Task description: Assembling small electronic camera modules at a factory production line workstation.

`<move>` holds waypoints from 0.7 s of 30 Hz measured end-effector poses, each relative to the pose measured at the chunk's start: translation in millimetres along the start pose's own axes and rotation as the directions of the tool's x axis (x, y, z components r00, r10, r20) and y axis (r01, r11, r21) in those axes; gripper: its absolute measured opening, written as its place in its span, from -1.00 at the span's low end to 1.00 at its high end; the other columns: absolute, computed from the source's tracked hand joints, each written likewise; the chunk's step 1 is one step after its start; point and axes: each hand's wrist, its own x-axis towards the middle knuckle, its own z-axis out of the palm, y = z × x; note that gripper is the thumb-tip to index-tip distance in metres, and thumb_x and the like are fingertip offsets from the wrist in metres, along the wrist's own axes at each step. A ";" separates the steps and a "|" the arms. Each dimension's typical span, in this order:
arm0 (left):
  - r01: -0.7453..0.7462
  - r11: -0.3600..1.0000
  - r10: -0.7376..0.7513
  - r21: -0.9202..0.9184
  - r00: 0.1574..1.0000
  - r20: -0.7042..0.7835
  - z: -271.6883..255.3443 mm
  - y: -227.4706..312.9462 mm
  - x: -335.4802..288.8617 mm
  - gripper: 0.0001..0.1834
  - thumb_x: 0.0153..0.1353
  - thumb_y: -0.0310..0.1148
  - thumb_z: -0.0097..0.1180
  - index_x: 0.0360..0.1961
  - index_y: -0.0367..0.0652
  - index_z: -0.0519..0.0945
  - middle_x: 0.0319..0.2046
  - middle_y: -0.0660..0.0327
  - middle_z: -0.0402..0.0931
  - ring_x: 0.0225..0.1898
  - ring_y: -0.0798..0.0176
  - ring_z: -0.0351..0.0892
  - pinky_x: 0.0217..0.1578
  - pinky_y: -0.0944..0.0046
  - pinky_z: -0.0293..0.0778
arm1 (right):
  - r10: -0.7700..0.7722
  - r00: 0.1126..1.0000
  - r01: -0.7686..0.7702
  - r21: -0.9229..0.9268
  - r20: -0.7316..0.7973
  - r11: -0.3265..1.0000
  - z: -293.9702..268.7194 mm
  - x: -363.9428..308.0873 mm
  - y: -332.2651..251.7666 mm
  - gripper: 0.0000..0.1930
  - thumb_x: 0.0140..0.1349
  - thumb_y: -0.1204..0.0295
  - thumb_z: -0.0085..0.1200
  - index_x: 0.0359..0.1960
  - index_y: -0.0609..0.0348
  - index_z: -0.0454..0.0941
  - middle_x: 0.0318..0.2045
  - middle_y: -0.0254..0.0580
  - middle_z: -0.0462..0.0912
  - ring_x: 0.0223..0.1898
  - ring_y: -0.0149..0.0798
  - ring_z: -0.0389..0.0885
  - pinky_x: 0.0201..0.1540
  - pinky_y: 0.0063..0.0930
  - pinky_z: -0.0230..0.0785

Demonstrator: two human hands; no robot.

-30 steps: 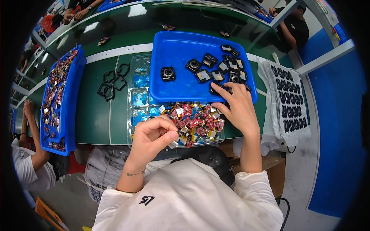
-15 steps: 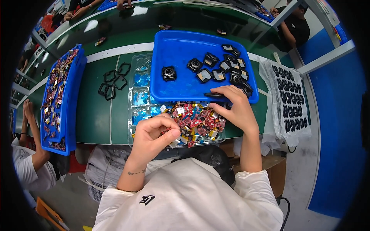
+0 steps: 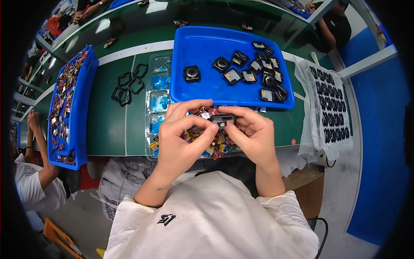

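Note:
A small black watch case (image 3: 223, 120) is held up between my hands, above a heap of small red, yellow and silver circuit parts (image 3: 208, 150). My right hand (image 3: 255, 134) grips its right end between thumb and fingers. Against its left end, my left hand (image 3: 183, 134) presses thumb and index fingertip together; whether a tiny part also sits in that pinch cannot be made out. The heap lies in a clear compartment tray (image 3: 152, 97), partly hidden by my hands. Just beyond them, a blue tray (image 3: 202, 93) carries several black watch cases (image 3: 232, 77), some showing pale rectangles, others round dark backs.
Several empty black frames (image 3: 128, 84) lie on the green table (image 3: 108, 125) at left. Farther left stands a blue bin (image 3: 83, 142) full of circuit parts. Rows of black pieces (image 3: 330, 103) fill a white-wrapped tray at right. Other people work at left and across the table.
My right hand has come left and nearer from the blue tray's near edge, bringing a black watch case. It meets my left hand, which has risen slightly and turned toward it.

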 end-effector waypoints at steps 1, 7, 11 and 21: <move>0.003 1.000 -0.003 0.002 1.000 0.003 -0.2 0.0 0.5 -0.95 -0.10 -0.51 0.25 -0.54 -0.21 0.63 -0.16 0.14 0.58 -0.15 0.21 0.44 -0.12 0.27 0.34 | 0.003 1.000 -0.003 0.003 -0.002 1.000 0.2 0.3 0.7 -0.72 0.14 0.64 0.06 -0.08 0.31 0.53 -0.39 -0.29 0.64 -0.46 -0.62 0.49 -0.42 -0.76 0.34; 0.061 0.998 -0.061 -0.023 0.998 -0.019 -0.2 -0.9 -1.5 -0.95 -0.10 -0.49 0.25 -0.53 -0.20 0.65 -0.16 0.14 0.58 -0.14 0.20 0.44 -0.11 0.27 0.34 | -0.052 0.999 0.053 -0.093 0.014 0.994 4.7 -1.9 7.0 -0.72 0.09 0.61 0.11 -0.11 0.27 0.56 -0.40 -0.27 0.66 -0.49 -0.62 0.51 -0.45 -0.72 0.36; 0.057 0.998 -0.057 0.008 0.998 -0.016 -0.8 -1.0 -1.8 -0.95 -0.09 -0.49 0.25 -0.53 -0.22 0.65 -0.17 0.14 0.59 -0.14 0.20 0.45 -0.10 0.26 0.33 | -0.039 0.998 0.044 -0.113 0.041 0.993 5.1 -3.1 6.1 -0.73 0.09 0.60 0.11 -0.12 0.26 0.57 -0.40 -0.25 0.66 -0.51 -0.61 0.51 -0.47 -0.71 0.36; 0.026 0.998 -0.023 0.065 0.999 -0.043 3.4 -1.2 -4.1 -0.93 -0.11 -0.51 0.26 -0.51 -0.22 0.65 -0.20 0.13 0.60 -0.18 0.21 0.49 -0.14 0.28 0.38 | -0.117 0.993 0.113 -0.181 -0.010 0.977 9.0 -5.3 6.2 -0.79 0.14 0.55 0.11 -0.16 0.28 0.58 -0.45 -0.23 0.66 -0.53 -0.56 0.55 -0.49 -0.67 0.39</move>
